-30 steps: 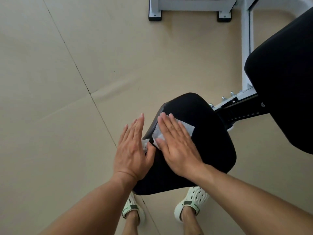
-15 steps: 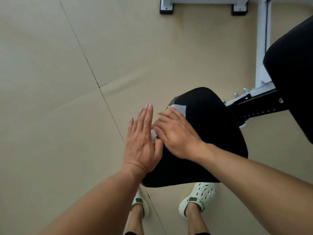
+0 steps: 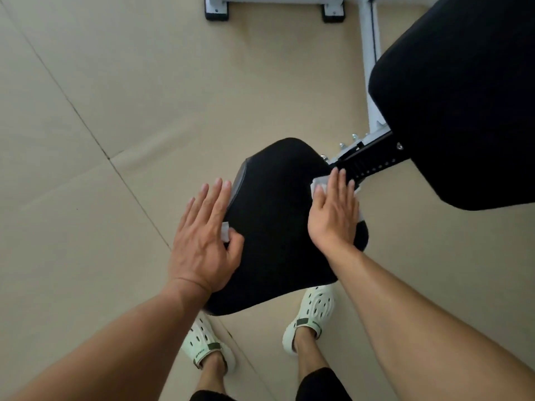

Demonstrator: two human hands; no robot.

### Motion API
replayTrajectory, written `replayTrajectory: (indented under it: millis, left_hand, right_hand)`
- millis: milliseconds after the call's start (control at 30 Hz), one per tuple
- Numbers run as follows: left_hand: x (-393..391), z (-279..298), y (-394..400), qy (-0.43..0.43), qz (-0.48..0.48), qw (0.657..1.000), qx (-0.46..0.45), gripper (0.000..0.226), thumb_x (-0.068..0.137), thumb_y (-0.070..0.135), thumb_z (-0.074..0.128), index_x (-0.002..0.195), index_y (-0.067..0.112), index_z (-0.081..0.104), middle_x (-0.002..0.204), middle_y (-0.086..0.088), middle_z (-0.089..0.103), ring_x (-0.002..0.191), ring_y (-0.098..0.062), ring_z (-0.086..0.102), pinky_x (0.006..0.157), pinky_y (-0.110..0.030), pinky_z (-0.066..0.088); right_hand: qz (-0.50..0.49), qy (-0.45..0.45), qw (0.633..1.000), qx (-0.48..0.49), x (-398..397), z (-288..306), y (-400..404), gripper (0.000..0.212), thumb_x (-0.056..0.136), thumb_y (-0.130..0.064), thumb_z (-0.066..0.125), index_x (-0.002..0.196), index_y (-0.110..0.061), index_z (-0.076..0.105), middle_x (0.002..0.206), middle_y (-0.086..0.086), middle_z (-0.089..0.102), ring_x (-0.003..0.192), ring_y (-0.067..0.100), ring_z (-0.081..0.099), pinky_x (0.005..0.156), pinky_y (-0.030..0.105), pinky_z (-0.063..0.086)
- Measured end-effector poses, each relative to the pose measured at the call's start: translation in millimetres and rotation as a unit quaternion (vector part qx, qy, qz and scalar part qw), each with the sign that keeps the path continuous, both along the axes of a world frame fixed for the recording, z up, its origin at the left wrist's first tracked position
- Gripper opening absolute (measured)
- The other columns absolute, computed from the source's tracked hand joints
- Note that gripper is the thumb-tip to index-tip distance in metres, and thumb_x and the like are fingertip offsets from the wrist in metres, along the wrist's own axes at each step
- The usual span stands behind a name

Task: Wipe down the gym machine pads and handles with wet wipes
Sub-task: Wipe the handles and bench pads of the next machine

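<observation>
**Two flat hands, two wipes on the black seat pad**

Nearest the camera, a pair of pale green clogs (image 3: 309, 318) stands on the beige floor (image 3: 86, 256), partly hidden under the seat pad (image 3: 275, 227). Above them, the left hand (image 3: 204, 241) lies on the pad's left edge, fingers straight and held together, thumb bent against a small white wipe (image 3: 225, 231) that peeks out beside the palm. The right hand (image 3: 333, 215) presses flat on the pad's right side, fingers straight and slightly spread, covering a second white wipe (image 3: 318, 182) whose corners show at the fingertips and past the little finger. Just beyond those fingertips a black adjustment bar (image 3: 373, 166) with a row of holes joins the white machine frame (image 3: 367, 68). A larger black back pad (image 3: 457, 96) fills the upper right. Farthest off, two black-capped frame feet (image 3: 216, 11) rest on the floor.
</observation>
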State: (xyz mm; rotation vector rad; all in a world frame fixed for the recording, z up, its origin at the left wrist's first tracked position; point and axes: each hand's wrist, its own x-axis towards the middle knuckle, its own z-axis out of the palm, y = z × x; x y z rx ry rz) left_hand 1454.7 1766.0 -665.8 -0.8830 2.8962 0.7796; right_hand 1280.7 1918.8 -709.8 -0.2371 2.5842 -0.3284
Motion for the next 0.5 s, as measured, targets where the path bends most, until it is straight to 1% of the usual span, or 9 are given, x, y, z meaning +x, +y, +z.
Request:
replayTrajectory:
  millis: [67,100,133,200,267,333,367,433,500]
  left_hand:
    - [0,-1,-1,-0.004,0.004,1.000,0.001,0.070,0.091,0.031,0.041,0.158,0.017,0.030,0.164,-0.004,0.029,0.154,-0.021,0.021,0.124,-0.046,0.023]
    - [0,-1,-1,-0.005,0.007,1.000,0.003,0.070,0.090,0.032,0.039,0.158,0.017,0.031,0.163,-0.004,0.030,0.153,-0.020,0.022,0.123,-0.046,0.023]
    - [-1,-1,-1,-0.005,0.010,1.000,0.005,0.069,0.090,0.032,0.038,0.157,0.016,0.033,0.163,-0.004,0.031,0.153,-0.020,0.024,0.123,-0.046,0.023]
    - [-1,0,-2,0.001,0.011,1.000,0.008,0.069,0.088,0.032,0.037,0.156,0.015,0.036,0.161,-0.004,0.034,0.151,-0.021,0.027,0.123,-0.045,0.025]
    - [-2,0,-2,0.002,0.005,1.000,0.010,0.070,0.087,0.032,0.035,0.155,0.015,0.038,0.160,-0.004,0.036,0.151,-0.020,0.029,0.123,-0.043,0.025]
    - [-2,0,-2,0.002,0.002,1.000,0.011,0.070,0.086,0.031,0.034,0.155,0.016,0.038,0.160,-0.004,0.037,0.151,-0.019,0.029,0.123,-0.043,0.025]
    - [-2,-1,-3,-0.001,0.002,1.000,0.010,0.070,0.086,0.030,0.034,0.155,0.016,0.037,0.160,-0.003,0.037,0.151,-0.019,0.029,0.123,-0.042,0.024]
    - [-1,-1,-3,-0.011,0.004,1.000,0.003,0.070,0.087,0.030,0.034,0.156,0.018,0.036,0.161,-0.002,0.036,0.151,-0.019,0.028,0.124,-0.039,0.022]
    - [-1,-1,-2,-0.019,0.002,1.000,-0.004,0.069,0.088,0.031,0.034,0.156,0.019,0.035,0.161,-0.001,0.035,0.151,-0.019,0.028,0.124,-0.039,0.021]
  right_hand:
    - [-0.072,0.004,0.997,-0.001,37,10,18,0.062,0.108,-0.045,0.011,0.163,-0.022,-0.005,0.171,-0.006,-0.009,0.158,0.015,-0.012,0.129,0.041,-0.002]
    - [-0.079,0.007,0.997,-0.013,61,17,20,0.063,0.106,-0.048,0.007,0.162,-0.022,-0.006,0.170,-0.007,-0.012,0.157,0.014,-0.014,0.129,0.040,-0.002]
    - [-0.066,0.012,0.997,-0.035,87,26,16,0.064,0.104,-0.049,0.002,0.162,-0.023,-0.007,0.170,-0.009,-0.014,0.156,0.012,-0.017,0.129,0.039,-0.004]
    - [0.018,0.014,0.997,-0.078,134,45,1,0.062,0.106,-0.047,0.001,0.162,-0.022,-0.004,0.170,-0.008,-0.013,0.156,0.012,-0.019,0.128,0.037,-0.007]
    - [0.134,0.026,0.985,-0.102,157,54,-11,0.059,0.109,-0.040,0.010,0.164,-0.018,0.003,0.172,-0.003,-0.006,0.157,0.016,-0.014,0.128,0.038,-0.006]
    - [0.210,0.026,0.970,-0.120,135,50,-15,0.060,0.110,-0.041,0.015,0.164,-0.019,0.005,0.172,-0.003,-0.003,0.158,0.017,-0.012,0.128,0.041,-0.001]
    - [0.221,0.019,0.968,-0.120,114,44,-14,0.060,0.110,-0.042,0.015,0.164,-0.021,0.003,0.172,-0.005,-0.005,0.157,0.016,-0.014,0.129,0.041,0.000]
    - [0.189,-0.008,0.978,-0.089,57,25,-12,0.060,0.110,-0.044,0.013,0.163,-0.024,-0.006,0.171,-0.007,-0.012,0.156,0.014,-0.019,0.128,0.041,-0.003]
    - [0.122,-0.035,0.991,-0.050,0,14,-14,0.061,0.110,-0.044,0.013,0.162,-0.023,-0.012,0.170,-0.004,-0.015,0.155,0.015,-0.019,0.128,0.041,-0.005]
